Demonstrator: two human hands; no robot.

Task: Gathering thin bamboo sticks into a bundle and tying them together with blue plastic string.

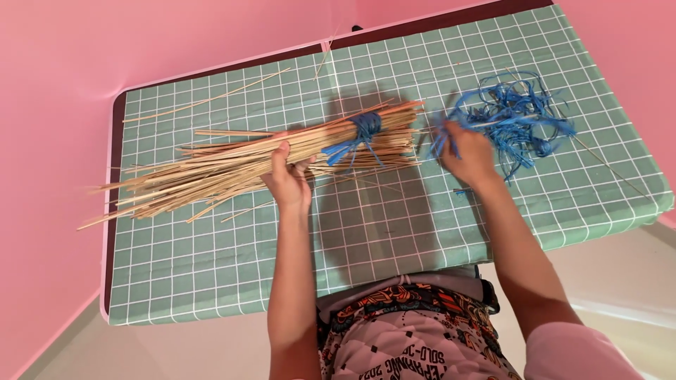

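A long bundle of thin tan sticks (225,158) lies across the green checked table cover (211,267), bound near its right end by a blue string wrap (365,128) with loose tails. My left hand (287,176) grips the bundle around its middle. My right hand (468,151) is at the right, fingers closed on strands of blue string beside the tangled pile of blue string (517,112).
Single loose sticks (204,100) lie on the cover behind the bundle, and one more at the far right. Pink walls enclose the table at the back and left. The table's near edge is against my patterned clothing.
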